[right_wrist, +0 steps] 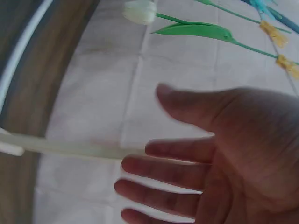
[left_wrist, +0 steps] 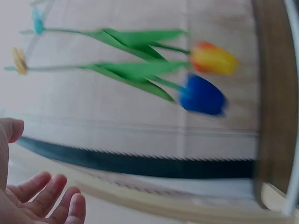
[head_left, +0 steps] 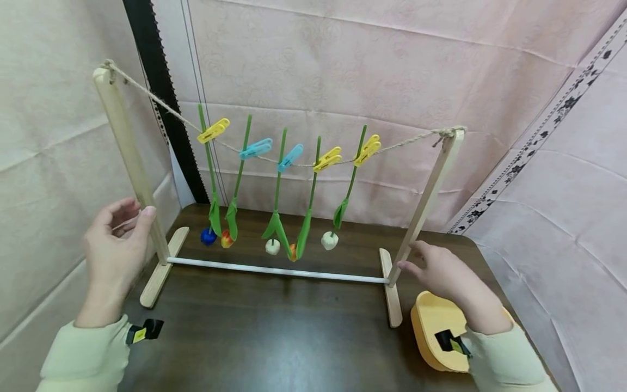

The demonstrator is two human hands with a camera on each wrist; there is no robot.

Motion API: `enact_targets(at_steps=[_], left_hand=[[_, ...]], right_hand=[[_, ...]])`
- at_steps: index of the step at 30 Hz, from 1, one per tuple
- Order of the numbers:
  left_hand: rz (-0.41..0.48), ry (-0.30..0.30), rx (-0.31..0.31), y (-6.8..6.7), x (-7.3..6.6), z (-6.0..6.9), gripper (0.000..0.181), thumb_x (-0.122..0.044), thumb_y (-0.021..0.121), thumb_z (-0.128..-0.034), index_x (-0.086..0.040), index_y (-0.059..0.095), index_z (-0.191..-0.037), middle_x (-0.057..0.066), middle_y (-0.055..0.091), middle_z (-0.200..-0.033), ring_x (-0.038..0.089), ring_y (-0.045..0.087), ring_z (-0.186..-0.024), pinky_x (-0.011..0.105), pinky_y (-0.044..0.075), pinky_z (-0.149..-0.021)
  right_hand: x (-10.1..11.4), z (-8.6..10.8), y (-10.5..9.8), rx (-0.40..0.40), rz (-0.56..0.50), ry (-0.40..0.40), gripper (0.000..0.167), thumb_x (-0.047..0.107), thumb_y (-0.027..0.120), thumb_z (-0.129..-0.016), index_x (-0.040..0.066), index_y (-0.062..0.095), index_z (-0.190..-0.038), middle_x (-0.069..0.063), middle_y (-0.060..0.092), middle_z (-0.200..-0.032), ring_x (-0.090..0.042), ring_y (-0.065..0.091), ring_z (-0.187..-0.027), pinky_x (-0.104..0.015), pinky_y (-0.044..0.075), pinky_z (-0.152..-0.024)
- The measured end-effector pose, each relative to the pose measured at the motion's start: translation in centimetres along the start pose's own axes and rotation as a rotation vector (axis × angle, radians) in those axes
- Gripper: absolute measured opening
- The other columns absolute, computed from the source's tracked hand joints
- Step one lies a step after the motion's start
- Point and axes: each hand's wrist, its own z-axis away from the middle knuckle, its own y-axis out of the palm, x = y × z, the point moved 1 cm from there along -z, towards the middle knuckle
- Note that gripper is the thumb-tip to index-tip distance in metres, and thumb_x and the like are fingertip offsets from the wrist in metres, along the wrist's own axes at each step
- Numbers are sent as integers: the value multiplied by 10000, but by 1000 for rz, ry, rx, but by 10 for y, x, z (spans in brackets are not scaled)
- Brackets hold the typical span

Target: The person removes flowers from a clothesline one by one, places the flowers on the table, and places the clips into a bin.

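Here left hand (head_left: pixel 117 247) and right hand (head_left: pixel 448 274), fingers (right_wrist: pixel 163 171) loosely spread, flank tulips (head_left: pixel 330 240) clipped to twine (head_left: pixel 406 142).

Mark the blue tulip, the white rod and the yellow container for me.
Blue tulip (left_wrist: pixel 203 95): left wrist view, middle of the blossom.
White rod (head_left: pixel 277 270): head view, middle of its length.
Yellow container (head_left: pixel 437 317): head view, bare upward-facing surface.
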Motion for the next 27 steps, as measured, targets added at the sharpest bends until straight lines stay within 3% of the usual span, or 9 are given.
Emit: enact_targets(at_steps=[3, 6, 9, 12, 15, 19, 23, 27], left_hand=[[43, 104, 67, 8, -26, 7, 357, -137, 739, -861, -37, 649, -1192, -19, 653, -1046, 84, 612, -908, 131, 460, -801], [70, 199, 190, 23, -54, 17, 328, -118, 739, -860, -46, 658, -1169, -10, 665, -1048, 111, 617, -918, 157, 466, -810], [70, 230, 344, 42, -80, 29, 338, -177, 734, -876, -89, 647, -1191, -25, 659, -1077, 105, 615, -951, 186, 468, -835], [71, 250, 464, 65, -98, 39, 364, -247, 735, -879, -129, 637, -1209, -27, 657, -1101, 108, 612, -978, 225, 477, -850], [113, 270, 556, 90, -109, 45, 394, -292, 736, -876, -142, 632, -1225, -14, 650, -1128, 147, 612, -1010, 297, 486, -884], [127, 274, 654, 119, -120, 56, 443, -414, 715, -871, -164, 624, -1226, -44, 630, -1138, 131, 594, -1036, 341, 486, -902], [99, 270, 711, 141, -126, 66, 493, -516, 680, -860, -184, 625, -1220, -86, 622, -1132, 85, 581, -1018, 334, 493, -885], [87, 254, 746, 158, -132, 73, 540, -566, 651, -859, -181, 620, -1235, -96, 614, -1152, 93, 573, -1020, 356, 500, -875]], right_hand=[[7, 3, -18, -83, -1, -101, 419, 318, 681, -913, -16, 618, -1158, -152, 681, -1017, -343, 649, -937, -521, 494, -797], [16, 3, -35, -139, -45, -192, 389, 340, 695, -904, 24, 646, -1125, -83, 694, -991, -262, 667, -904, -482, 515, -793], [28, 0, -51, -168, -108, -272, 393, 389, 683, -904, 78, 658, -1143, -30, 691, -1030, -211, 661, -942, -457, 519, -831], [38, -7, -69, -266, -119, -375, 344, 357, 722, -880, 116, 679, -1122, -9, 695, -1048, -176, 647, -966, -420, 515, -834], [44, -17, -84, -405, -113, -493, 307, 249, 796, -820, 123, 696, -1081, -4, 698, -1059, -143, 634, -970, -320, 491, -847], [55, -27, -99, -563, -127, -660, 390, 136, 851, -735, 75, 690, -1084, -30, 702, -1048, -158, 639, -957, -204, 448, -870], [67, -34, -112, -668, -85, -793, 462, 127, 842, -733, 5, 654, -1137, -98, 687, -1078, -213, 637, -988, -250, 447, -932], [78, -41, -122, -709, 0, -824, 536, 173, 835, -760, -26, 610, -1204, -137, 654, -1140, -254, 605, -1043, -326, 438, -962]])
